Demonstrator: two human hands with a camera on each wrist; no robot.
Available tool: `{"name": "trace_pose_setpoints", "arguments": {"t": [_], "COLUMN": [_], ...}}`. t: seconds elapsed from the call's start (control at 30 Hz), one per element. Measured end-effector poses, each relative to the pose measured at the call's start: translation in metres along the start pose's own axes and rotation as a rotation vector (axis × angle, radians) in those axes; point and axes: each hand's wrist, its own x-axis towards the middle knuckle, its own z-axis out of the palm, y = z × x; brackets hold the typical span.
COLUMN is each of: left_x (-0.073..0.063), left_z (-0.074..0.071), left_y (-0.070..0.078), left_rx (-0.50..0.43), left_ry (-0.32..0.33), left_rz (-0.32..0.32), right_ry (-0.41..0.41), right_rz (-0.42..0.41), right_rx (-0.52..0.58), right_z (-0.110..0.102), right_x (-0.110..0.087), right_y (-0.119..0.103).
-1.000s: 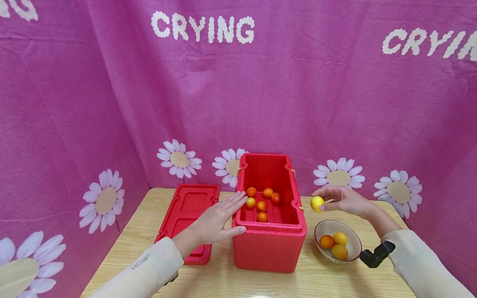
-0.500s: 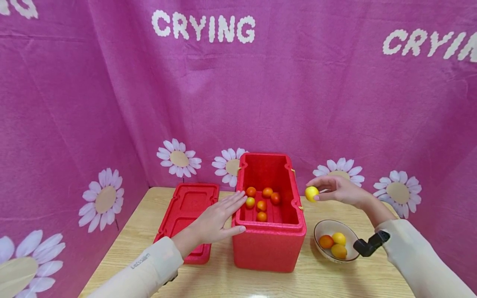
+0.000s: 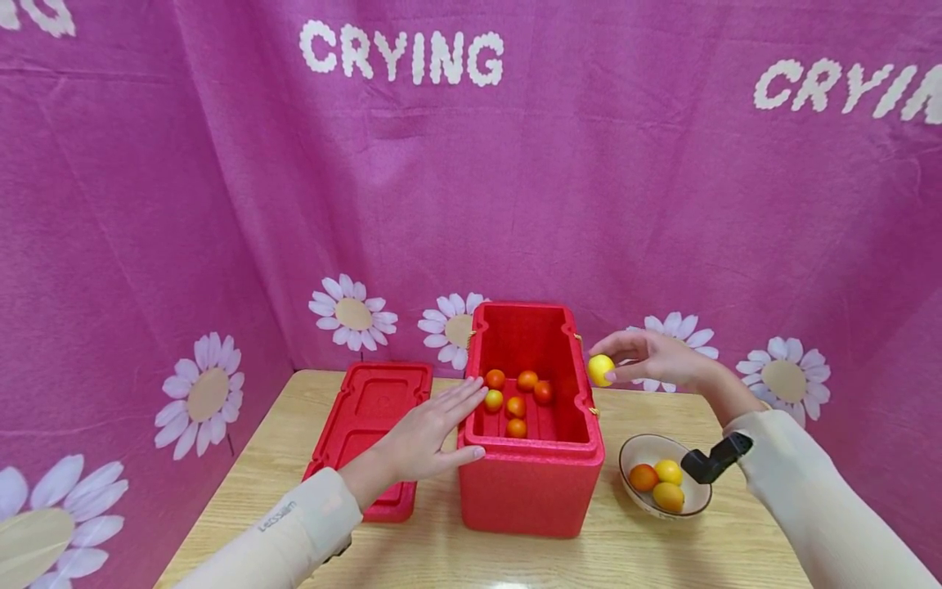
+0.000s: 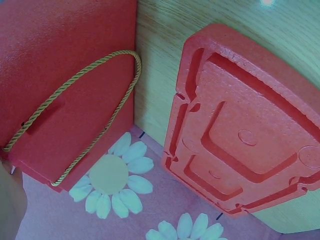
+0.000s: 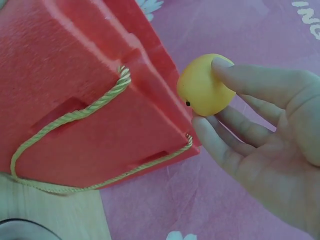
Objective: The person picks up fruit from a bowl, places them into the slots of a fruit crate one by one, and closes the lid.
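Note:
Between thumb and fingertips my right hand (image 3: pixel 655 357) pinches a small round yellow fruit (image 5: pixel 206 85) with a dark spot on it. The hand is beside the right rim of a red foam box (image 3: pixel 530 499), at about rim height. My left hand (image 3: pixel 434 429) lies on the box's left rim with straight fingers, its thumb at the front edge. Inside the box are several orange-red fruits (image 3: pixel 527 380) and one yellow fruit (image 3: pixel 494 400). A bowl (image 3: pixel 634 451) to the right holds two yellow fruits (image 3: pixel 668 496) and one orange-red fruit (image 3: pixel 643 477).
The box's red lid (image 3: pixel 375 401) lies on the wooden table (image 3: pixel 412 556) to the left. Gold rope handles (image 4: pixel 75 77) hang along the box's sides. A purple cloth (image 3: pixel 397 180) with daisies and white letters stands behind and at both sides.
My right hand has carried the yellow fruit left and up, from above the bowl to the box's right rim. My left hand has stayed in place.

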Motion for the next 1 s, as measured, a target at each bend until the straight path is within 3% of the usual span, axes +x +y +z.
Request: {"name": "trace_pose_setpoints", "arguments": {"t": [0.23,0.73,1.0], "left_x": [-0.001,0.0,0.0], "left_z": [0.0,-0.001,-0.001], "left_y": [0.001,0.001,0.001], "left_rx": [0.007,0.005,-0.001], "left_ry": [-0.006,-0.003,-0.004], "left_rz": [-0.006,-0.006,-0.006], "right_ry": [-0.019,-0.088,-0.154], "right_rz": [0.043,0.094,0.155], "right_rx": [-0.046,-0.034,-0.109], "right_z": [-0.003,0.001,0.003], "right_x": [0.014,0.056,0.082], "right_y": [-0.012,-0.037,-0.053]}}
